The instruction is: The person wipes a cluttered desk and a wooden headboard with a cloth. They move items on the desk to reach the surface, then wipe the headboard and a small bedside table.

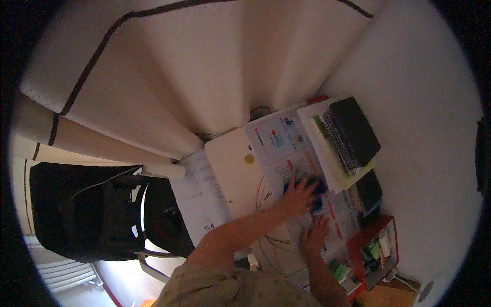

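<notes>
My left hand (300,196) reaches across with its fingers spread over a dark blue item (319,192), perhaps a cloth. That item shows on both sides of the fingers and lies on a large printed sheet (270,144) with coloured pictures and red marks. Its exact form is blurred and partly hidden by the hand. Nearer to my body, my right hand (316,233) rests on or just above the sheet's lower part, fingers somewhat apart, with nothing visible in it. A cream-coloured panel or folder (230,165) with a round yellow spot is beside the sheet.
Spiral notebooks (339,142) and papers are stacked by the wall. A red-edged box (397,240) holds small items at the lower right. Printed paper (201,192) lies at the left, near a black chair (88,211). A beige curtain (215,69) hangs behind.
</notes>
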### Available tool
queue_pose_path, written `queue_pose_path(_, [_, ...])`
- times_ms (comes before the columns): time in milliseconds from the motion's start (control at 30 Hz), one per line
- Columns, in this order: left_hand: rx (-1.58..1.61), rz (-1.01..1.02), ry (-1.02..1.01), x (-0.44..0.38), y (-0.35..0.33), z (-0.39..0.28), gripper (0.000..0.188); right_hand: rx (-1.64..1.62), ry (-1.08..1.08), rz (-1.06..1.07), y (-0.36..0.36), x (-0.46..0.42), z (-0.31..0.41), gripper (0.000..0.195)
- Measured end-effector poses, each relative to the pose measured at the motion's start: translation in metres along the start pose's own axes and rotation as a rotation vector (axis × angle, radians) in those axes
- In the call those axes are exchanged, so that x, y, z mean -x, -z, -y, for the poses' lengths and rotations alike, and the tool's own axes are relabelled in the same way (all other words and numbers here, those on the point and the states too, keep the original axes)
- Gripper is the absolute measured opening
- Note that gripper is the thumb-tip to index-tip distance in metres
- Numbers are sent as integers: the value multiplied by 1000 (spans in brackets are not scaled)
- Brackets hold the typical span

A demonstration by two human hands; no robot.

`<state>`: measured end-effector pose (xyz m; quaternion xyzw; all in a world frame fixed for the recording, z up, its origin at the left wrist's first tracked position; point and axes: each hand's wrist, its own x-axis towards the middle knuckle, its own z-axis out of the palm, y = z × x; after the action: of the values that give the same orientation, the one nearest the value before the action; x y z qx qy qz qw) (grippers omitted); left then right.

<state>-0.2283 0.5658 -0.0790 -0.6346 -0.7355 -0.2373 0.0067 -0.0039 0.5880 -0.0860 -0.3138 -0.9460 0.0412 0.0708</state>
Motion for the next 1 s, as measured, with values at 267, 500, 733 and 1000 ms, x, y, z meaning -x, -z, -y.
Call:
queue_pose_path(267, [-271, -85, 535, -76, 57, 184, 47, -155, -19, 63, 14, -8, 6, 63])
queue_pose_path(500, [-139, -70, 430, 123, 61, 27, 55, -87, -35, 46, 3, -4, 7, 63])
queue_pose_path(733, [-95, 94, 407, 181, 63, 34, 40, -73, 26, -19, -2, 1, 1, 63])
queue_pose_path(1000, [-264, -338, 889, 78, 99, 191, 58, -84, 47, -15, 16, 1, 9, 59])
